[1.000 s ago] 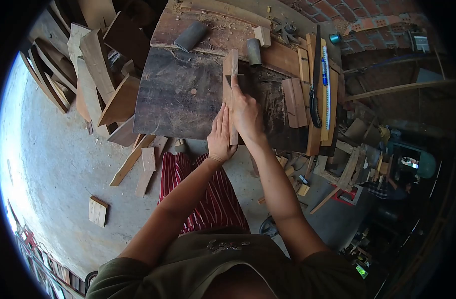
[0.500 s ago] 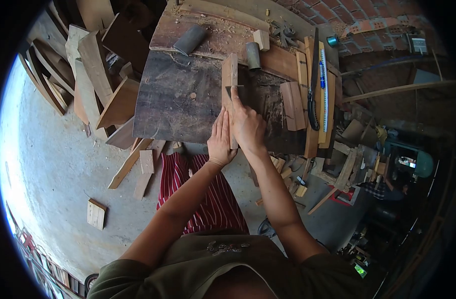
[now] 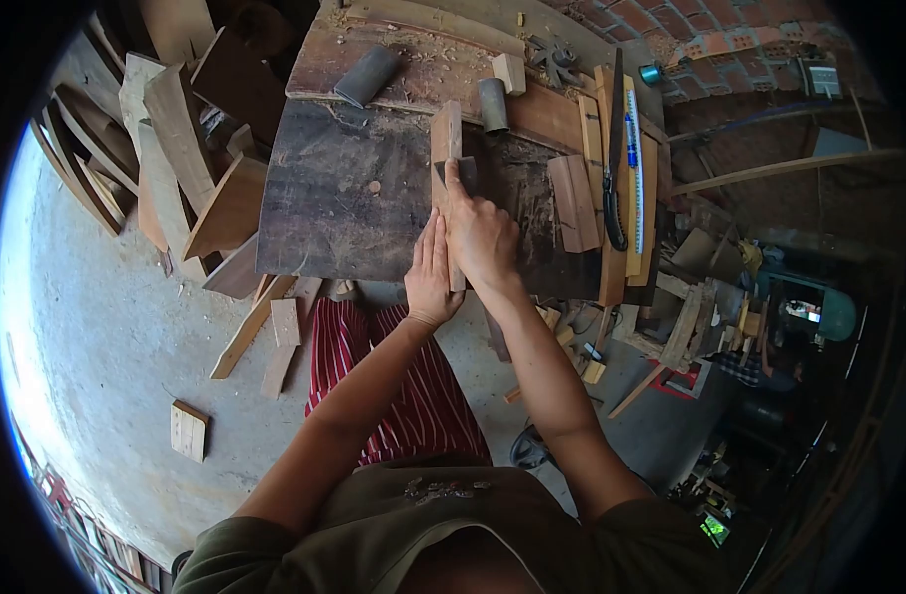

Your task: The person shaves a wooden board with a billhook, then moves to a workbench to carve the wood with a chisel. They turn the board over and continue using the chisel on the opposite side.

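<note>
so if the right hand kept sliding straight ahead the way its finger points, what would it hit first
Probably the grey roll at the far end of the wooden strip; the right hand points roughly at it, though depth is unclear.

A person is wearing an olive-green short-sleeved top (image 3: pixel 443 525) bearing a small pale print at the chest — and red trousers (image 3: pixel 413 386) with thin white stripes; both forearms are showing bare, the left hand (image 3: pixel 431 277) and right hand (image 3: pixel 481 236) ungloved.
</note>
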### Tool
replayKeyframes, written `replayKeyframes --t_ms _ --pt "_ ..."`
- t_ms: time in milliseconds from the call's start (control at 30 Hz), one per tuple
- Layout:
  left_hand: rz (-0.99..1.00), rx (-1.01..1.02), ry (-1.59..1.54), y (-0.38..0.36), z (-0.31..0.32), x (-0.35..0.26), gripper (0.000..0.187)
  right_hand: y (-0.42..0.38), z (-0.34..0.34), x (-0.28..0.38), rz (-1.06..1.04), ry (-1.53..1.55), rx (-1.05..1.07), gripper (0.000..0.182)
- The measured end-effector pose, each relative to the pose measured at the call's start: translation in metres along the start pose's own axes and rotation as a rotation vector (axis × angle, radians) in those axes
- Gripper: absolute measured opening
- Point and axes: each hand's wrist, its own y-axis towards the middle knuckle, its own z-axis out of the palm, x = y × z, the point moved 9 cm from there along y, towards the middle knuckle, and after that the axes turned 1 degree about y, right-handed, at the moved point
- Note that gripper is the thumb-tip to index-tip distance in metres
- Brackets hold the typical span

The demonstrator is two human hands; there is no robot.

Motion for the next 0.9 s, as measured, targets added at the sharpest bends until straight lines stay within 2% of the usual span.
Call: replayKeyframes --t_ms 233,267,367,567,667,767,800,900 --pt "-0.019 -0.007 -0.051 0.003 -0.001 0.002 0.104 -0.012 0.001 0.001 0.001 0.063 -0.083 0.064" --pt "0.019 -0.033 -0.011 0.001 -0.002 -0.001 0.100 -0.011 0.002 -0.001 -0.005 0.067 -0.091 0.064" --pt "-0.022 0.003 -0.040 0.000 0.002 0.003 0.097 0.030 0.005 -0.009 0.025 0.115 -0.100 0.070" --pt "-0.006 -0.068 -0.045 0.004 -0.004 0.001 0.092 0.005 -0.002 -0.004 0.036 0.123 0.004 0.071" --pt "-0.003 -0.058 -0.027 -0.007 0.002 0.000 0.091 0.041 0.002 -0.006 -0.005 0.042 -0.081 0.062" --pt "0.027 -0.063 -0.024 0.000 -0.004 -0.001 0.089 0.046 -0.011 0.000 0.012 0.050 -0.077 0.059" --pt "-0.009 -0.019 -0.029 0.000 0.001 0.003 0.096 0.035 -0.003 -0.002 -0.014 0.071 -0.078 0.058" --pt "-0.029 -0.029 -0.062 0.001 0.000 0.003 0.096 0.004 -0.006 0.002 -0.047 0.101 -0.052 0.058"
